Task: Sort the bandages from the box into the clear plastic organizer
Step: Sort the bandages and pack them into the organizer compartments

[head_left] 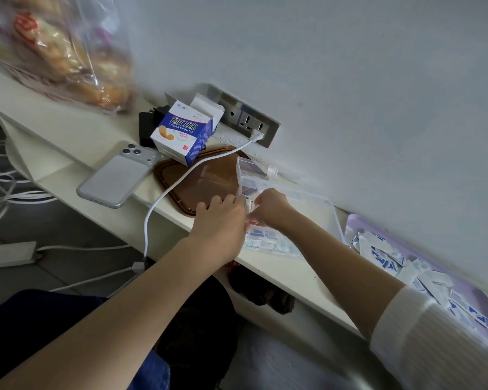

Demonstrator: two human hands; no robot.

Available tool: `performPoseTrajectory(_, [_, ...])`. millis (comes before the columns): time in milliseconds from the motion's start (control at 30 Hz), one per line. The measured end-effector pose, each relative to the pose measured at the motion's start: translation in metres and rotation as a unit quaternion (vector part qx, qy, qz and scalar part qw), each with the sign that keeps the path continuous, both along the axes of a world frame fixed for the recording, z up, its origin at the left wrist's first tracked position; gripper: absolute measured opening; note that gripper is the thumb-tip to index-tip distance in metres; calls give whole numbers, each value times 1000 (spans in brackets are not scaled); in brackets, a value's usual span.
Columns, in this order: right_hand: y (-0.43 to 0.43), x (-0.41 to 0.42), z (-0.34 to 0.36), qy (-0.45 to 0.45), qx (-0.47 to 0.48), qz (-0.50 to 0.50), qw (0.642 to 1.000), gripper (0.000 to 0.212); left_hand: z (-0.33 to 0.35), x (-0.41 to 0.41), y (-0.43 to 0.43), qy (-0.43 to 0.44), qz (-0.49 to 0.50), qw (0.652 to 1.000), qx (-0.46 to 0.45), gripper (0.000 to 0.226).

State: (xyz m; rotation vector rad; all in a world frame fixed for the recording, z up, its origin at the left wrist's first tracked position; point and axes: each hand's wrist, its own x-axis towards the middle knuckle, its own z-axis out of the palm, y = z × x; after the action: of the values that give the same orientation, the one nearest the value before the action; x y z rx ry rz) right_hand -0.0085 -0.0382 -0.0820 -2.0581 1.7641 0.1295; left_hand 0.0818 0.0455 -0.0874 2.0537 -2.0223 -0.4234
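Both hands meet at frame centre over the clear organizer (293,198), which sits on a pale shelf (76,142) against the wall. Left hand (223,220) lies knuckles-up at the organizer's near-left edge, fingers curled; whether it grips anything, cannot tell. Right hand (271,206) pinches a small white bandage (250,205) at the organizer's left compartments. A few wrapped bandages (265,240) already lie in its near section, under the wrists.

Loose pile of blue-and-white bandages (392,263) on a lilac tray (358,220), right of frame, just beside the organizer. Opened box (181,133) stands upper centre, partly on a brown tray (197,181). Phone (116,175) face-down to its left. White cable (181,178) runs from the wall socket (248,119) across the brown tray. Bagged bread (59,52) in the upper left
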Motion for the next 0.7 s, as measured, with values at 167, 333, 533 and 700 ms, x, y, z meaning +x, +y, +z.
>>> performPoseTrajectory(167, [4,-4,3,-36,-3,19,999,31,0,-3,1,-18,-1,1000,2,52])
performPoseTrajectory(333, [19,-21,10,-60,-65,71,994,30,-2,-9,0,-56,9,998,-5,52])
performPoseTrajectory(533, [36,-72,5,-64,-214,124,967,27,-3,-24,3,-131,6,988,-77,37])
performPoseTrajectory(700, [48,-132,1,-55,-322,120,937,23,-9,-46,6,-172,-39,966,-191,36])
